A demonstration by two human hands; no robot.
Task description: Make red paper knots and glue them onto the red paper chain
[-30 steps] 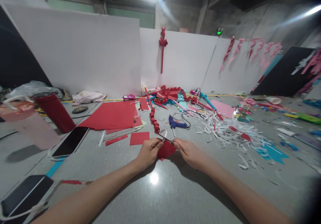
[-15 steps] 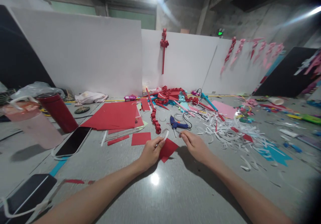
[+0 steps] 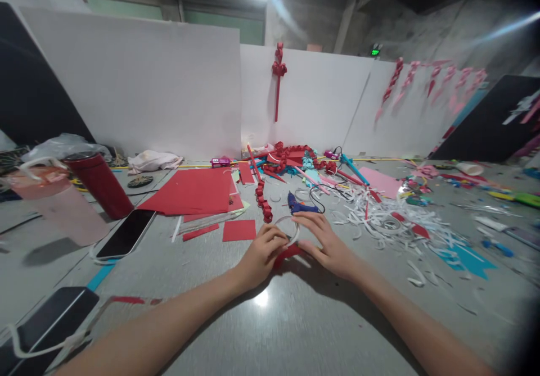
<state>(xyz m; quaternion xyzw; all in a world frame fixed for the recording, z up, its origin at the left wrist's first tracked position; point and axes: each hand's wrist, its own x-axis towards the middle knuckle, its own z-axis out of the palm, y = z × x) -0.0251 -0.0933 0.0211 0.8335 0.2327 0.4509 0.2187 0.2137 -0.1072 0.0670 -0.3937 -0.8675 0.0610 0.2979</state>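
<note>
Over the middle of the table, my left hand (image 3: 262,252) is closed on a thin, pale ring that looks like a roll of clear tape (image 3: 296,233). A small piece of red paper (image 3: 287,254) lies under the ring, between the hands, partly hidden by my fingers. My right hand (image 3: 327,244) curves round the other side of the ring, its fingers at the top and its thumb low by the red paper. Just beyond the hands are a blue glue gun (image 3: 300,204) and a curled red paper chain (image 3: 264,202).
Red sheets (image 3: 194,190) and a red rectangle (image 3: 239,230) lie left of centre. A phone (image 3: 126,234), red flask (image 3: 99,185) and pink bottle (image 3: 59,204) stand or lie farther left. White paper scraps (image 3: 379,218) are heaped at right. A white panel (image 3: 320,100) stands behind.
My right hand has moved left and opened round the ring, meeting my left hand. The ring and red paper have shifted right and tilted. The view has shifted slightly.
</note>
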